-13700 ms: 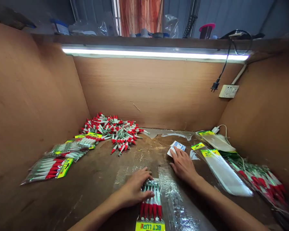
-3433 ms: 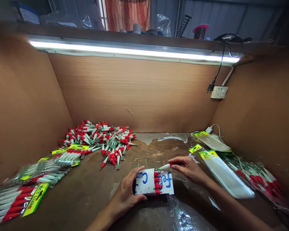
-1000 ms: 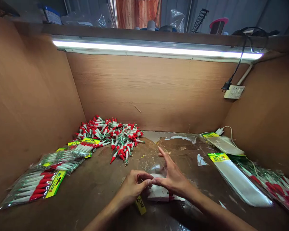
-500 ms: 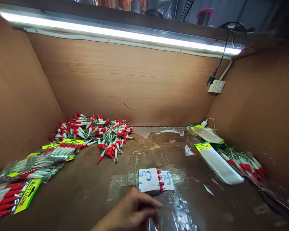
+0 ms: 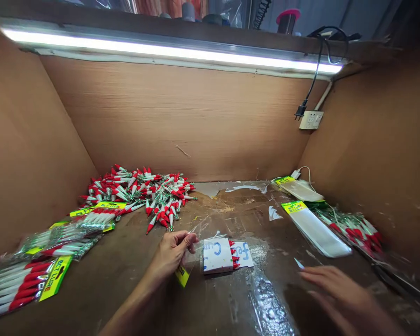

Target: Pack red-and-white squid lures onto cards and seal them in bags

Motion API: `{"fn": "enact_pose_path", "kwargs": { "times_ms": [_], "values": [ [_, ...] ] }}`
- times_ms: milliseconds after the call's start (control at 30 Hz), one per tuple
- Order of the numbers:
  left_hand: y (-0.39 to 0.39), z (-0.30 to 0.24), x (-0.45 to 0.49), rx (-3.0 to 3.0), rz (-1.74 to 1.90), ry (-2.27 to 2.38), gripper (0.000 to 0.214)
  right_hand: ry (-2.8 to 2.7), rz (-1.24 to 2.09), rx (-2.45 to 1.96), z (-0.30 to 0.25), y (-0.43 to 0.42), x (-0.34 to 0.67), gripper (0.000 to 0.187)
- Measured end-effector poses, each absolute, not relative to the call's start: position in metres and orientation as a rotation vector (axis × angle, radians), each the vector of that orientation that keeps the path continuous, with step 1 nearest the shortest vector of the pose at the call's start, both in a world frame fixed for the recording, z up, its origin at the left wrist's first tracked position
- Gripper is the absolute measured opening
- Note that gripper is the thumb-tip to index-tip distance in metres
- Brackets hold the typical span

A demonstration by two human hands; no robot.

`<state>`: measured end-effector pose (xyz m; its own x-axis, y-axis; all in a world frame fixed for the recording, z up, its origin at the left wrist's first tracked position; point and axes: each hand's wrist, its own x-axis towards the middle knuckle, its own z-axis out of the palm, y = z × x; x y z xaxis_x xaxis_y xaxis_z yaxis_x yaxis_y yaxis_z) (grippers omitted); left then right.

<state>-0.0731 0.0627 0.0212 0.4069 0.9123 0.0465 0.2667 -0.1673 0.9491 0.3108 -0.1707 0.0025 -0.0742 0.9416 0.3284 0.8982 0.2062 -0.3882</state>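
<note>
My left hand point(image 5: 177, 252) pinches a clear plastic bag point(image 5: 200, 235) with a yellow header point(image 5: 182, 276) hanging below the fingers. The bag lies against the left side of a white paper-covered holder point(image 5: 217, 255) with blue handwriting. Red-tipped lures point(image 5: 234, 255) poke out of the holder's right side. To the right, my right hand point(image 5: 339, 291) is over the table, slightly blurred, its fingers stretched out and nothing visible in them.
A heap of red and white lures point(image 5: 136, 189) lies at the back left. Filled packs point(image 5: 56, 277) are at the left. Flat header bags point(image 5: 318, 231) and more lures point(image 5: 357, 233) lie at the right. Clear tape point(image 5: 269, 303) covers part of the table. A plug point(image 5: 300, 111) hangs at the back right.
My left hand has moved up and left from the front of the table, and the plastic bag is now beside the holder. My right hand has come into view at the right.
</note>
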Motion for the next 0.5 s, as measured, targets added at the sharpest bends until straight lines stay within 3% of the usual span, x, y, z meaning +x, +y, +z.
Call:
{"fn": "enact_pose_path", "kwargs": {
  "times_ms": [67,267,333,500],
  "values": [
    [0.075,0.014,-0.081,1.717,0.837,1.058,0.057,-2.230,0.292,-1.605,0.014,-0.119,0.267,0.040],
    [0.096,-0.002,-0.098,1.765,0.844,1.105,0.067,-2.497,0.339,-1.379,0.021,-0.002,0.145,0.093],
    [0.096,-0.002,-0.100,1.801,0.801,1.095,0.069,-2.540,0.402,-1.321,0.022,0.012,0.135,0.096],
    [0.087,0.007,-0.099,1.989,0.727,1.116,0.061,-2.729,0.703,-1.049,0.036,-0.010,0.175,0.085]
  ]
}}
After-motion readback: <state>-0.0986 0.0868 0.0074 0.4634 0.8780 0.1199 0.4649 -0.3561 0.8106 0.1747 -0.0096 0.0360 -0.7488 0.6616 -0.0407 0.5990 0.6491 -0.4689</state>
